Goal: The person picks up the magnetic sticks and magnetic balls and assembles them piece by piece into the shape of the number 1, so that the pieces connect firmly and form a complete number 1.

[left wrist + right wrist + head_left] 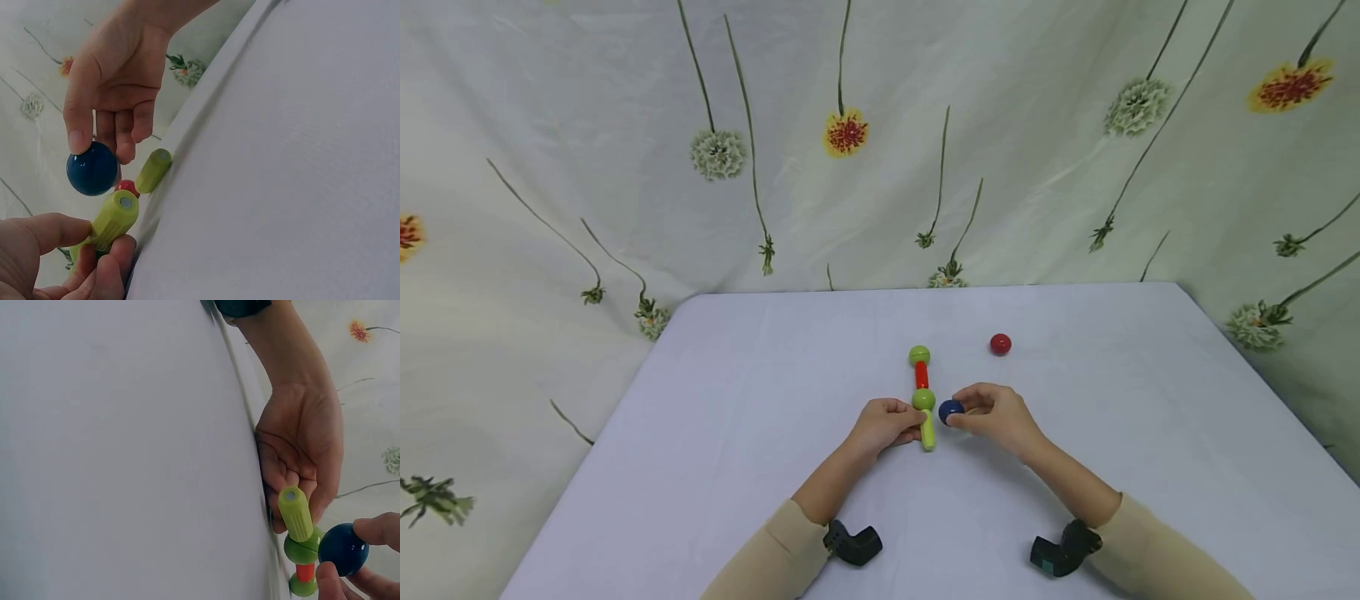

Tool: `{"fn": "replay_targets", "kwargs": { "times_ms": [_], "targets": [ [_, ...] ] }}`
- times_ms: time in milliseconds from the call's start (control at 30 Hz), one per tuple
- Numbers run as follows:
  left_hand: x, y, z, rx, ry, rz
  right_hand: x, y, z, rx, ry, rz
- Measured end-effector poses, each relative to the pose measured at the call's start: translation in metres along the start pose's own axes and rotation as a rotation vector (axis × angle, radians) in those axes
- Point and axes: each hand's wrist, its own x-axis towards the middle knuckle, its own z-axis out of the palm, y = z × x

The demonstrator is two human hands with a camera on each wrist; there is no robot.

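Note:
A chain of toy pieces stands out from my left hand (pixel 882 425): a yellow-green rod (pixel 928 433), a green ball (pixel 923 400), a red rod (pixel 922 375) and another green ball (pixel 919 355) in line. Thumb and fingers of that hand pinch the yellow-green rod. A grey disc shows on the rod's near end (pixel 125 202) in the left wrist view. Just right of the chain, my right hand (pixel 1000 417) holds a glossy blue ball (pixel 951 410) between thumb and fingertips. The ball is close beside the rod and the nearer green ball.
Farther back on the white-covered table (pixel 760 367) lies a red ball (pixel 1000 344). The left wrist view shows a second yellow-green rod (pixel 154 170) beyond the chain. A flower-printed cloth (pixel 895 200) hangs behind the table.

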Motion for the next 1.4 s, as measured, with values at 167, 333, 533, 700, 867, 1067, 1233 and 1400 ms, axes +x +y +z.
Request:
{"fn": "replay_targets", "kwargs": {
  "times_ms": [167, 333, 533, 700, 867, 1067, 1233, 1400],
  "targets": [
    [0.000, 0.000, 0.000, 0.001, 0.000, 0.004, -0.007, 0.003, 0.008, 0.014, -0.012, -0.023],
    [0.000, 0.001, 0.000, 0.000, 0.005, 0.005, -0.016, 0.003, 0.011, 0.017, -0.033, -0.043],
    [-0.001, 0.001, 0.000, 0.000, 0.015, 0.005, -0.024, 0.003, 0.013, 0.031, -0.066, -0.040],
    [0.000, 0.001, 0.001, -0.010, 0.024, 0.005, -0.030, 0.005, 0.016, 0.063, -0.101, -0.036],
    [0.001, 0.000, 0.001, -0.023, 0.024, 0.004, -0.031, 0.010, 0.021, 0.082, -0.133, -0.034],
    [0.000, 0.001, 0.000, -0.034, 0.025, 0.007, -0.033, 0.012, 0.026, 0.089, -0.151, -0.032],
    [-0.001, 0.002, 0.000, -0.040, 0.027, 0.010, -0.033, 0.016, 0.032, 0.091, -0.143, -0.038],
    [-0.002, 0.003, 0.001, -0.043, 0.032, 0.007, -0.034, 0.017, 0.038, 0.088, -0.098, -0.041]
  ]
}}
